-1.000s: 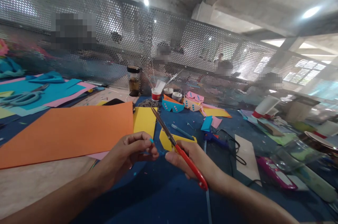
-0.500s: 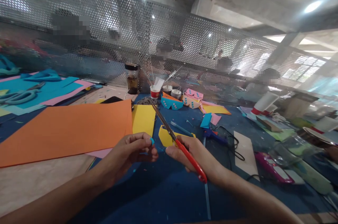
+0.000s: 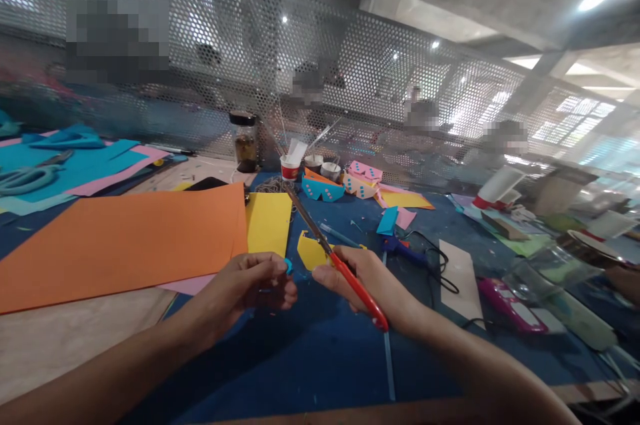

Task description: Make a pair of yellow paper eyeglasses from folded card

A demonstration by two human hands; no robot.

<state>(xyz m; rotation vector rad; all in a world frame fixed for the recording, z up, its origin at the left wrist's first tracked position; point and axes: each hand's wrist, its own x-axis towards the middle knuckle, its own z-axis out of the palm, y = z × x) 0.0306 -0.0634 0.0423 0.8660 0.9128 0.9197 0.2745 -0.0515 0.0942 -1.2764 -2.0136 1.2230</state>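
Between thumb and fingertips, my left hand (image 3: 260, 280) pinches a small blue paper piece (image 3: 289, 266). My right hand (image 3: 357, 275) is closed round red-handled scissors (image 3: 359, 293), whose blades point up and away to the left; the blades look closed. Beneath the scissors lies a yellow paper cutout (image 3: 311, 251), partly covered by them and by my right hand. Left of my hands, a large orange sheet (image 3: 150, 231) overlaps a yellow sheet (image 3: 269, 221).
Several paper glasses (image 3: 323, 188) stand in front of paper cups (image 3: 291, 169) at the back, near a dark-lidded jar (image 3: 245, 145). A blue glue gun (image 3: 403, 248) with its cord lies right. Grey-blue scissors (image 3: 30, 178) rest on blue sheets at left. Perforated metal screen (image 3: 360, 78) behind.
The whole view has shifted slightly, with the table items appearing a little further left. Both hands keep nearly the same pose, still holding the blue piece and the scissors.
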